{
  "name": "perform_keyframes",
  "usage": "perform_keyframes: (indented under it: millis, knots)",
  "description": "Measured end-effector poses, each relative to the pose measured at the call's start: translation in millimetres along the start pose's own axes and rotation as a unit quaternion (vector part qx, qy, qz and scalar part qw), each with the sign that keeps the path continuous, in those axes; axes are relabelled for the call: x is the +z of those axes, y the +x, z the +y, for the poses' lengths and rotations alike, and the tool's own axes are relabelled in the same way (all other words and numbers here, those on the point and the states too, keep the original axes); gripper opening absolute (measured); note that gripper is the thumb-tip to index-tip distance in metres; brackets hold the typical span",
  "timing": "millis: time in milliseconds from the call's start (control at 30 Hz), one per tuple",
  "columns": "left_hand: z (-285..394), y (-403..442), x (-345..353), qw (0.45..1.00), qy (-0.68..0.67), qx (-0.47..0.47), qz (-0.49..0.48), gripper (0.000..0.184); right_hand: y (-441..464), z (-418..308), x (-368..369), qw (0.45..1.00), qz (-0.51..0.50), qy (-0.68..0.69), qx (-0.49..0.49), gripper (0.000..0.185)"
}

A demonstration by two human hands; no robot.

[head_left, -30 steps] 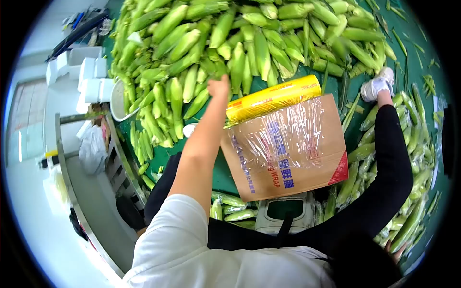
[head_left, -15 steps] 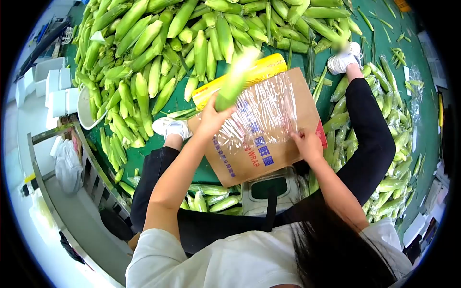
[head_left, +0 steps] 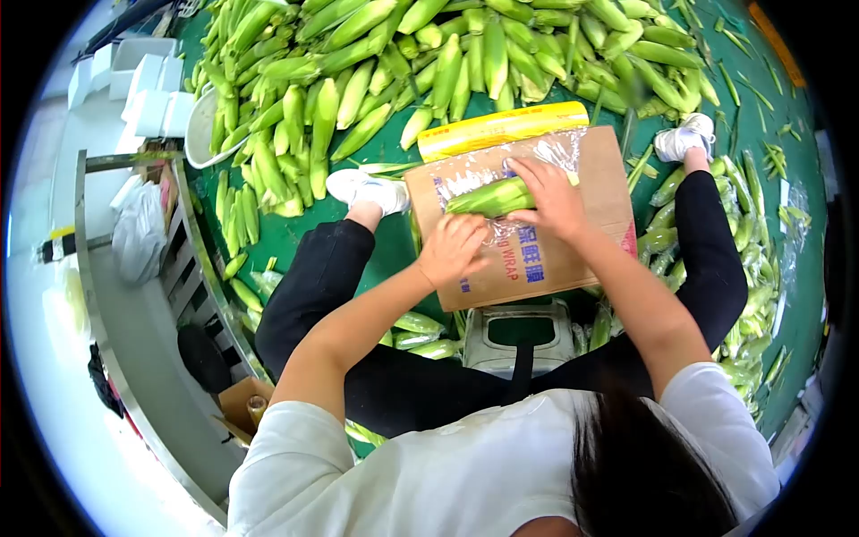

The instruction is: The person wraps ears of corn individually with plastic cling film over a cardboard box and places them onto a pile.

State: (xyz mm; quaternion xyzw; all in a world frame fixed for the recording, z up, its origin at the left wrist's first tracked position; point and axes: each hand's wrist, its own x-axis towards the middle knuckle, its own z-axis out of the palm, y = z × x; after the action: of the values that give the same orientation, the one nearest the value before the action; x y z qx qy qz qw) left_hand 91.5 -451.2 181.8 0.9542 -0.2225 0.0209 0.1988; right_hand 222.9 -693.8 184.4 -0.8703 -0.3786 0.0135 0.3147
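Note:
An ear of corn (head_left: 490, 198) in its green husk lies across a cardboard box (head_left: 598, 192) with printed lettering. My right hand (head_left: 549, 199) grips the corn's right end, thumb and fingers on either side of it. At the corn's left end, my left hand (head_left: 453, 250) is closed with curled fingers on the clear plastic wrap (head_left: 461, 179); the exact pinch is partly hidden. The wrap spreads over the box top around the corn. Behind the corn, a yellow roll of plastic wrap (head_left: 504, 130) lies along the box's far edge.
A large heap of unwrapped corn (head_left: 358, 54) covers the floor ahead. Film-wrapped ears (head_left: 750, 295) are piled beyond my right leg. A grey plastic stool (head_left: 479, 349) stands below the box. To the left are a white basin (head_left: 202, 130) and a metal-framed rack (head_left: 85, 233).
The corn has come down from the raised left hand onto the wrap. My right hand has moved from the film's edge onto the corn. The view has shifted, moving the scene rightward.

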Motion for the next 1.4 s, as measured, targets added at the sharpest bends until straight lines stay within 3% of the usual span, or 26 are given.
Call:
perform_keyframes:
  millis: [33,67,200,300,333,367,433,467,500,567,667,700,733,767,833,900,933,967,1000,1033,1067,1100,1167,1300,1400]
  knots:
    - [0.8,-17.9,4.7,0.998,-0.055,0.028,-0.009,0.069,-0.7,0.3,-4.5,0.999,-0.029,-0.021,-0.03,0.08]
    - [2.9,-19.0,2.3,1.0,-0.01,-0.021,-0.012,0.048,0.9,7.4,0.0,0.996,-0.031,-0.062,-0.056,0.082]
    - [-12.6,-8.9,10.6,0.995,-0.035,-0.085,0.026,0.013,10.3,26.7,3.8,0.997,-0.055,0.0,-0.044,0.066]
    - [-28.4,-10.1,-9.0,0.985,-0.161,-0.021,0.063,0.012,-5.6,36.3,-8.6,0.996,-0.071,0.014,-0.05,0.063]
    - [-27.7,-16.7,-21.8,0.978,-0.195,-0.079,-0.003,0.009,-18.2,37.8,-13.8,0.995,-0.076,0.021,-0.066,0.062]
    - [-23.0,-10.5,-40.7,0.983,-0.177,-0.039,0.004,0.008,-27.7,32.0,-19.3,0.993,-0.091,0.044,-0.065,0.062]
    - [-21.0,-4.4,-49.6,0.973,-0.219,-0.05,-0.054,0.012,-45.3,19.6,-29.9,0.985,-0.128,0.09,-0.068,0.062]
    - [-21.4,-4.3,-35.5,0.952,-0.28,-0.102,-0.068,0.012,-52.5,10.7,-31.2,0.984,-0.136,0.092,-0.063,0.061]
    - [-25.0,3.7,-21.7,0.942,-0.311,-0.081,-0.097,0.012,-62.2,4.1,-26.6,0.986,-0.156,0.044,-0.03,0.053]
    - [-26.6,18.6,8.4,0.958,-0.239,-0.077,-0.141,0.013,-66.7,-5.5,-16.3,0.989,-0.145,-0.018,0.021,0.039]
    - [-26.4,82.0,-8.4,0.96,0.018,-0.123,-0.25,0.036,-20.9,4.2,-0.4,0.988,-0.028,-0.117,0.097,0.03]
    - [-57.0,103.4,-15.3,0.952,-0.107,-0.115,-0.263,0.051,4.4,10.5,6.9,0.976,-0.023,-0.16,0.143,0.032]
    - [-70.1,138.1,-48.8,0.882,-0.237,-0.24,-0.329,0.067,32.8,21.9,8.7,0.972,0.052,-0.193,0.124,0.036]
    - [-103.4,156.7,-55.5,0.876,-0.293,-0.28,-0.263,0.076,55.6,38.6,13.5,0.967,0.083,-0.21,0.117,0.039]
    - [-128.9,191.0,-92.2,0.937,-0.133,-0.317,-0.056,0.075,90.9,30.4,-5.1,0.977,-0.042,-0.035,0.207,0.046]
    - [-142.0,209.6,-94.5,0.954,-0.132,-0.267,0.043,0.054,82.1,3.9,-5.9,0.966,-0.178,-0.022,0.187,0.056]
    - [-128.4,216.5,-89.1,0.958,-0.158,-0.24,0.005,0.048,63.9,-4.2,-4.0,0.977,-0.147,-0.146,0.049,0.063]
    - [-109.1,224.4,-78.4,0.959,-0.186,-0.21,-0.035,0.042,57.7,-2.3,0.5,0.973,-0.162,-0.159,0.031,0.063]
    - [-109.0,224.2,-36.5,0.965,-0.24,-0.103,-0.032,0.035,53.7,-2.7,5.2,0.969,-0.177,-0.171,0.014,0.064]
    - [-84.1,217.9,-19.0,0.961,-0.267,-0.027,-0.071,0.036,51.9,-3.4,5.1,0.964,-0.193,-0.184,-0.004,0.064]
    - [-72.5,206.8,22.0,0.979,-0.165,0.018,-0.117,0.04,50.0,-6.2,0.3,0.96,-0.246,-0.132,0.026,0.066]
    - [-65.2,195.0,52.4,0.962,-0.176,0.035,-0.205,0.043,47.4,-10.5,-6.0,0.95,-0.297,-0.079,0.06,0.068]
    - [-41.8,179.8,59.4,0.988,-0.089,0.056,-0.114,0.044,43.0,-14.5,-13.7,0.917,-0.387,-0.01,0.092,0.07]
    - [11.2,154.6,34.9,0.97,0.101,0.134,-0.177,0.053,20.8,-21.7,-5.7,0.851,-0.513,0.072,0.09,0.072]
    - [23.0,137.3,49.5,0.968,0.102,0.144,-0.176,0.059,7.0,-40.7,-9.4,0.781,-0.618,0.061,0.057,0.071]
